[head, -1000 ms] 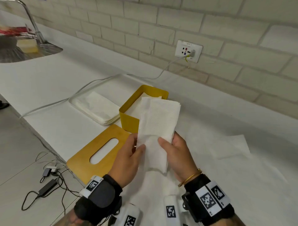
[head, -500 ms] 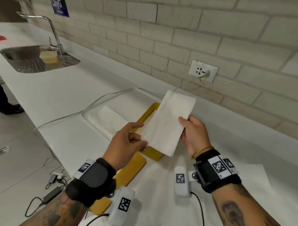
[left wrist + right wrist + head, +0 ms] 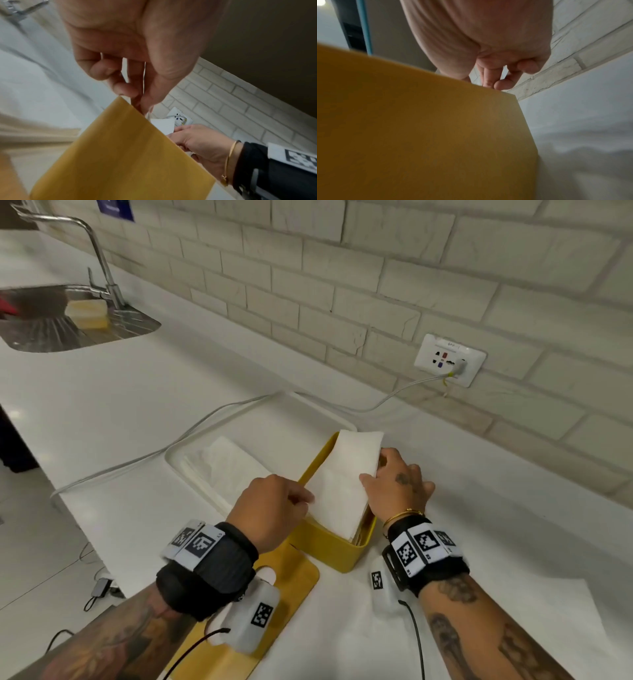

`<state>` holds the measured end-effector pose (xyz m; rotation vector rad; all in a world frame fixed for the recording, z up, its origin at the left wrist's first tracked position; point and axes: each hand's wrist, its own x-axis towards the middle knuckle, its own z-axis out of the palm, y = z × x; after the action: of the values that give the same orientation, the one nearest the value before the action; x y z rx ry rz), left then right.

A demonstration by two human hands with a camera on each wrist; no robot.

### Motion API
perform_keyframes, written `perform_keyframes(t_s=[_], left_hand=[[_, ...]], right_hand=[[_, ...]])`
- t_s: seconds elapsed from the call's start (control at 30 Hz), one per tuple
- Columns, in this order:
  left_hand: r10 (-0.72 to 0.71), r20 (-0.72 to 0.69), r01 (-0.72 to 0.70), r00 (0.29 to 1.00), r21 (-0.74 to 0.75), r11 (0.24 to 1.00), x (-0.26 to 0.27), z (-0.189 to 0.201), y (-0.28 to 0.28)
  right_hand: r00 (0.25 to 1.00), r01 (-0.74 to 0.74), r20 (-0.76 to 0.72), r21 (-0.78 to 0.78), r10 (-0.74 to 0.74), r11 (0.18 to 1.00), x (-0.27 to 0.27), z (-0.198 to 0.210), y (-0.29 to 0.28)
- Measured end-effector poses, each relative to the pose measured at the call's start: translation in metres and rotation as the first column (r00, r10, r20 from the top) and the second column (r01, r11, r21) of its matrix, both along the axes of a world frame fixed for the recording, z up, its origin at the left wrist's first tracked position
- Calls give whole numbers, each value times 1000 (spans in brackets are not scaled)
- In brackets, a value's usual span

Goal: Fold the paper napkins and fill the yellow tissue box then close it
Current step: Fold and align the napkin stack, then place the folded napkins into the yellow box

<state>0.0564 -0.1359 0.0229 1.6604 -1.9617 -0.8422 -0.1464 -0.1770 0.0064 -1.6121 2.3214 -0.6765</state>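
My left hand and right hand pinch folded napkin over yellow tissue box; risk: far end overhangs rim, snags, unfolds on release

folded napkin hides the yellow box interior; left fingers tucked beneath.

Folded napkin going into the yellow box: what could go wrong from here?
The folded napkin lies tilted, its far end above the yellow tissue box rim; it may crumple or unfold if pushed down unevenly. The left hand and right hand both press at the box, which might slide toward the lid beside it.
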Motion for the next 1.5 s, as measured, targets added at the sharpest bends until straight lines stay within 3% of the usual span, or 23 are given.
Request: perform_keyframes(t_s=[0.3, 0.53, 0.67, 0.73, 0.83, 0.93, 1.1, 1.2, 1.27, 1.33, 1.37, 1.43, 1.5], left_hand=[[-119, 375, 126, 919, 6, 992, 0, 5, -5], [-208, 644, 257, 736, 19, 966, -9, 14, -4], [-194, 750, 313, 633, -19, 949, -11, 28, 14], [-226, 747, 375, 625, -34, 926, -14, 29, 20], [-378, 696, 486, 610, 49, 873, -22, 17, 18], [-458, 694, 520, 555, 140, 842, -27, 4, 12], [-459, 709, 545, 535, 126, 829, -27, -4, 9], [-449, 712, 544, 539, 112, 831, -27, -6, 9], [-448, 710, 543, 544, 109, 832, -27, -8, 8], [-439, 718, 542, 539, 103, 834, -28, -8, 8], [-435, 723, 540, 537, 101, 835, -28, -8, 9], [-429, 729, 539, 534, 98, 837, -29, -8, 10], [-428, 727, 542, 537, 92, 836, -30, -8, 10]], right_hand=[[985, -4, -168, 120, 25, 993, 10, -2, -3], [963, -30, -260, 158, 71, 987, 12, 3, 2], [937, -178, -305, 13, 173, 984, 10, 11, 0], [912, -341, -236, 23, 337, 940, 11, 20, -3], [819, -521, -117, 255, 561, 814, 17, 25, -6], [752, -463, -199, 521, 629, 718, 18, 22, -10], [733, -287, -300, 677, 610, 678, 4, 26, -23], [709, -184, -405, 685, 578, 705, 2, 28, -25], [718, -212, -482, 535, 502, 818, 5, 31, -20], [733, -361, -494, 301, 468, 883, 10, 34, -14], [728, -445, -449, 266, 518, 855, 14, 36, -10], [684, -553, -318, 361, 656, 751, 21, 35, -3], [667, -514, -242, 535, 705, 670, 24, 30, -2]])
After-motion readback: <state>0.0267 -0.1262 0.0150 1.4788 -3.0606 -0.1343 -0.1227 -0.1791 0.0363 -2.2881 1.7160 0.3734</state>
